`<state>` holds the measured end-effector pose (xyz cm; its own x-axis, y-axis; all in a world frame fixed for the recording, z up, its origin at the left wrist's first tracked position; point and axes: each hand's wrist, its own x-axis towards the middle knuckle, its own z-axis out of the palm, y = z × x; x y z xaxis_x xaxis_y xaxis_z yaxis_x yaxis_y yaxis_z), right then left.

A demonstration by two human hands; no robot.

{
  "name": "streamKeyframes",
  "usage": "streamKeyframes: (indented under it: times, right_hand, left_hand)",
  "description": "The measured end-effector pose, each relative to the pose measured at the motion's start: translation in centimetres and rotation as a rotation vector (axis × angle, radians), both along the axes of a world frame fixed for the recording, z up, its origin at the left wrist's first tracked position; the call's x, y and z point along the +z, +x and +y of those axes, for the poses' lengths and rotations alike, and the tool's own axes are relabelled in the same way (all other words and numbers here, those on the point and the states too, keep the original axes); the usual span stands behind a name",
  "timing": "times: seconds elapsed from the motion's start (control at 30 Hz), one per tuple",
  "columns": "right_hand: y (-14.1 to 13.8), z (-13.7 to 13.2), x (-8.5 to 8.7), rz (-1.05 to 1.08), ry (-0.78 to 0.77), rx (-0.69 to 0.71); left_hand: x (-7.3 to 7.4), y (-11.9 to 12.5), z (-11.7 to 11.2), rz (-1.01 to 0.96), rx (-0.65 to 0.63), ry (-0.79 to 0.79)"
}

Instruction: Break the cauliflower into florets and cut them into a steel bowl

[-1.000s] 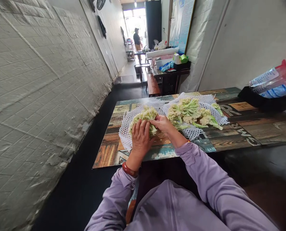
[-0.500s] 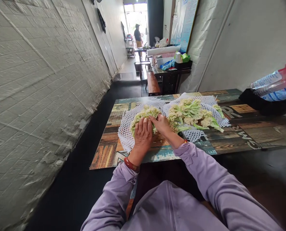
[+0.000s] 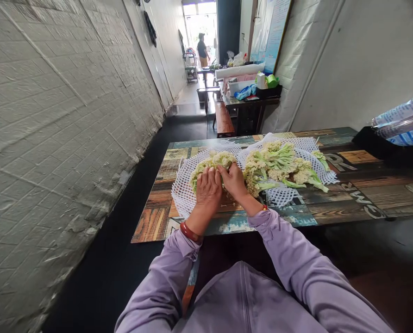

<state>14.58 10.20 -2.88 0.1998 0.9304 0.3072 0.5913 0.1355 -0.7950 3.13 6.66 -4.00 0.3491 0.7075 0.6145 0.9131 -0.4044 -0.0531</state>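
A pale green-and-cream cauliflower head (image 3: 214,163) lies on a white mesh sheet (image 3: 183,194) at the near left of the table (image 3: 334,203). My left hand (image 3: 207,187) is curled over its near side and grips it. My right hand (image 3: 234,180) pinches into the same head from the right, fingers closed on a floret. Both hands touch each other over the cauliflower. A pile of torn cauliflower florets (image 3: 279,167) with green stalks rests on a second mesh sheet (image 3: 325,175) just to the right of my right hand.
A white brick wall (image 3: 53,129) runs close along the left. A black bag (image 3: 387,150) with a plastic-wrapped pack (image 3: 403,125) sits at the table's far right. Beyond stand a bench (image 3: 223,122), a cluttered table (image 3: 251,95), and a person (image 3: 203,48) in the distant doorway.
My hands have closed in together on the cauliflower head, the right moving left toward the left hand. The view has shifted slightly.
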Motion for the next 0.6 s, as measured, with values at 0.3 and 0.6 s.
streamKeyframes:
  times: [0.3,0.6]
  right_hand:
    - [0.1,0.0,0.8,-0.163,0.009,0.059]
    - [0.5,2.5,-0.4,0.301,-0.083,0.029]
  left_hand:
    - [0.2,0.1,0.3,0.012,0.015,-0.005]
    - [1.5,0.9,1.1,0.08,0.007,-0.071]
